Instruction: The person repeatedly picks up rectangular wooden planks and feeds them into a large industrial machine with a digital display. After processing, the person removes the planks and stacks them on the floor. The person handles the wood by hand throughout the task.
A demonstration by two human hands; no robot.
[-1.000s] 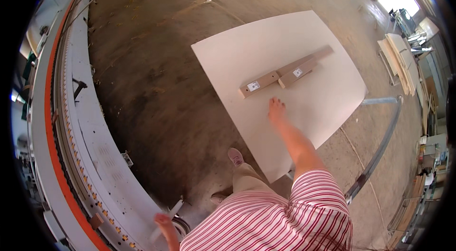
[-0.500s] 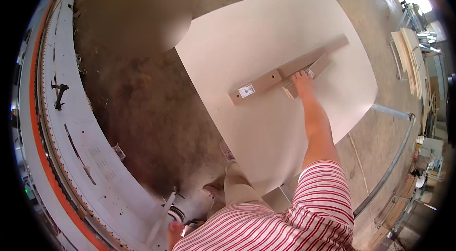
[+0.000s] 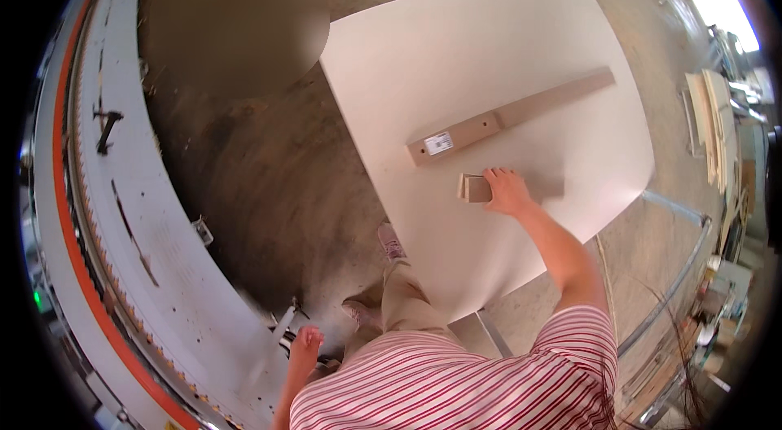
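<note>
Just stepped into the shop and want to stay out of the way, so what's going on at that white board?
A person in a red-and-white striped shirt stands beside a large white panel lying flat above the concrete floor. The right hand grips a short stack of brown wooden strips on the panel. A longer brown strip with a white label lies just beyond it. The left hand hangs low by the curved edge of a long white machine, holding nothing that shows.

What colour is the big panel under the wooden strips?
White, plain and unpatterned; the panel shows clearly in the head view, the right hand resting on it.
</note>
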